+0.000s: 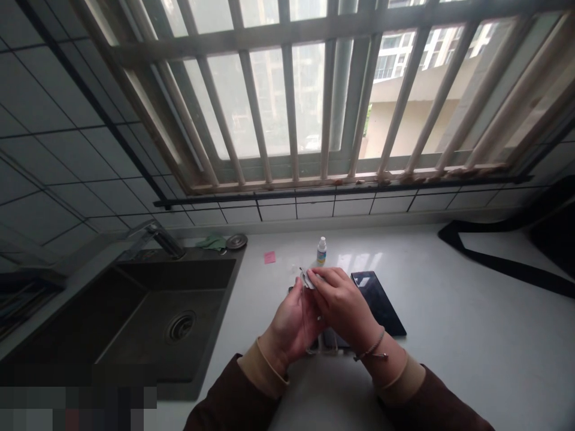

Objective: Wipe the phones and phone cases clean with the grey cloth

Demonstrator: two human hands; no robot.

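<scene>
My left hand [291,323] is cupped with its thumb raised, closed around a thin-rimmed item that looks like eyeglasses; most of it is hidden by my fingers. My right hand [339,299] comes in from the right, its fingers pinching a small white piece [309,280], like a wipe or tissue, against that item's dark thin edge. The hands touch each other above the counter. Just beyond them stands a small white-capped bottle [321,251] with a blue and yellow label. A dark flat tablet-like object [380,304] lies beside and partly beneath my right hand.
On the left, a dark sink [153,335] with a chrome faucet [164,238] is set into the white counter [467,335]. A pink note [269,257] lies behind my left hand. A black strap [498,266] rests at right. The barred window [287,102] is ahead.
</scene>
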